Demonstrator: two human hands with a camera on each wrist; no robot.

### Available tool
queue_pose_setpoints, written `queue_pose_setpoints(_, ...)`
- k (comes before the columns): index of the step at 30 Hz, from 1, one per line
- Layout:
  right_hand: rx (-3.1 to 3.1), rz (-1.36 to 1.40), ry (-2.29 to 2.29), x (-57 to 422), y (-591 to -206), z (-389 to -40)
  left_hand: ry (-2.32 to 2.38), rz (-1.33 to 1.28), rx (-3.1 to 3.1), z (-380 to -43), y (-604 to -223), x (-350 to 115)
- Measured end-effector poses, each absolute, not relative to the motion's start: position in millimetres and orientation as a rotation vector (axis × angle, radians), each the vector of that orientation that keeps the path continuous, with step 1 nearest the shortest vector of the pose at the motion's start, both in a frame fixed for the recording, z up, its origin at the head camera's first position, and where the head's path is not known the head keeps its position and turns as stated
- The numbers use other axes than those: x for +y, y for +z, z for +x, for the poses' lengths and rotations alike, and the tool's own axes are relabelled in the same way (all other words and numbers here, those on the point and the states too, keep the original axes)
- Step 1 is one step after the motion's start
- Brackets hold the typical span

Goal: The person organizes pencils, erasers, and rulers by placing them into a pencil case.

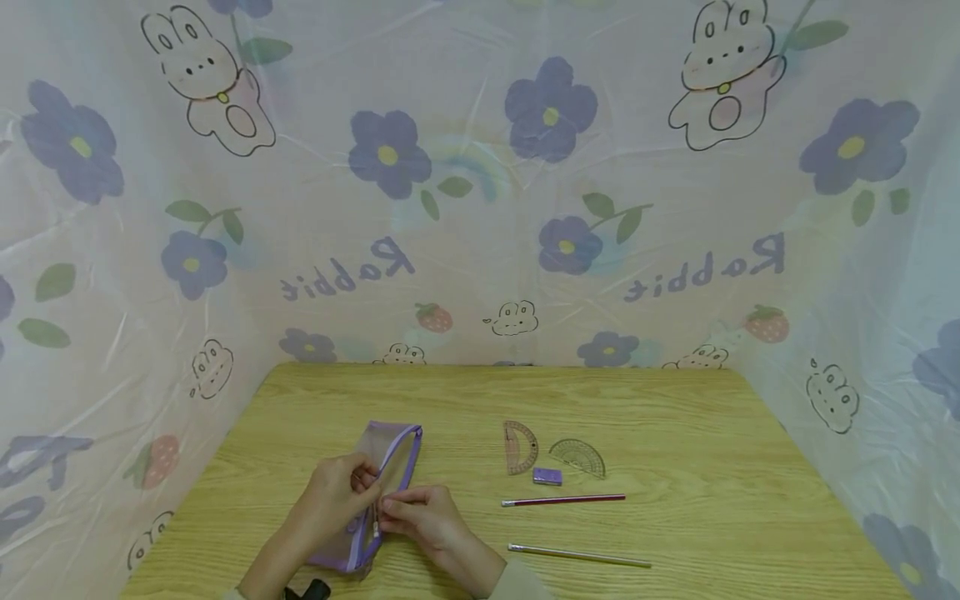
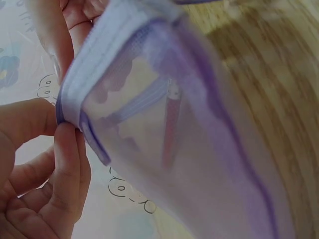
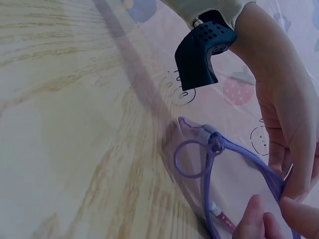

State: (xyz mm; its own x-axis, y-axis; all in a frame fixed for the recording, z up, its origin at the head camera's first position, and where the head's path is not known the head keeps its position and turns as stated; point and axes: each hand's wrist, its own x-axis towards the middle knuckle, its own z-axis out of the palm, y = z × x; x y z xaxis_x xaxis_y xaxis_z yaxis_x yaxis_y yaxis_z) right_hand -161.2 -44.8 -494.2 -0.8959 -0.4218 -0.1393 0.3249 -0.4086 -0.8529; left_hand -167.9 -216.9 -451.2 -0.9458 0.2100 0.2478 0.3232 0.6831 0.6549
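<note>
A purple-trimmed mesh pencil case [image 1: 393, 425] lies at the left of the table, its zipped opening spread. My left hand [image 1: 330, 500] pinches the rim of that opening. Close beside it, my right hand [image 1: 431, 517] has thumb and fingers pinched at the same rim. Seen through the mesh in the left wrist view, a red pencil [image 2: 171, 117] with a white end rests inside the case. A purple ring [image 3: 192, 159] hangs from the zip end in the right wrist view.
To the right lie a pink protractor [image 1: 513, 454], a clear protractor [image 1: 581, 454], a purple eraser [image 1: 547, 477], a dark red pencil [image 1: 570, 500] and a gold-coloured pencil [image 1: 585, 556]. Printed cloth [image 1: 480, 217] walls in the wooden table [image 1: 712, 467]. A black wrist mount [image 3: 199, 55] sits under my left wrist.
</note>
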Motion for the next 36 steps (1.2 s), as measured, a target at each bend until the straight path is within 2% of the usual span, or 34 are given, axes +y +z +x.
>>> queue_pose_setpoints(36,1.309,-0.175,-2.303,-17.4,-480.4,-169.8,-1.139,-0.472,-2.729,-171.2,-454.9,-214.9)
